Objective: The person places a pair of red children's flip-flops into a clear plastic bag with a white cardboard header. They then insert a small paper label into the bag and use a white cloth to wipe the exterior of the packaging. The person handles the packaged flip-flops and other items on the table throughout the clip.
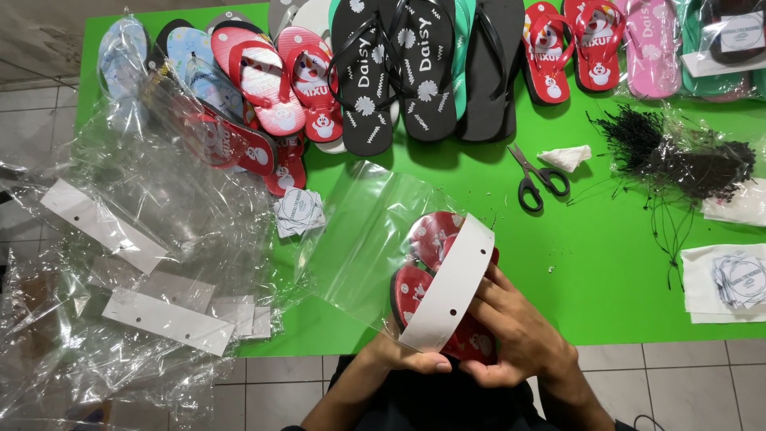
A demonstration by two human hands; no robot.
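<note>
Red flip-flops (435, 263) half hidden (white bag (375, 239) strip, hands (511, 327)).

Open green table (606, 271) between scissors (536, 177), black ties (686, 156) and label stack (738, 281).

Bright green table (606, 263) over pale tiled floor (686, 387). Along far edge: row of flip-flops (399, 72) in red, black, pink and blue. At left: heap of clear plastic bags (136, 263) with white header strips. Mid-table: black-handled scissors (533, 177), crumpled white scrap (565, 157), stack of round tags (299, 211). At right: tangle of black ties (678, 156), white tag sheets (730, 283).
</note>
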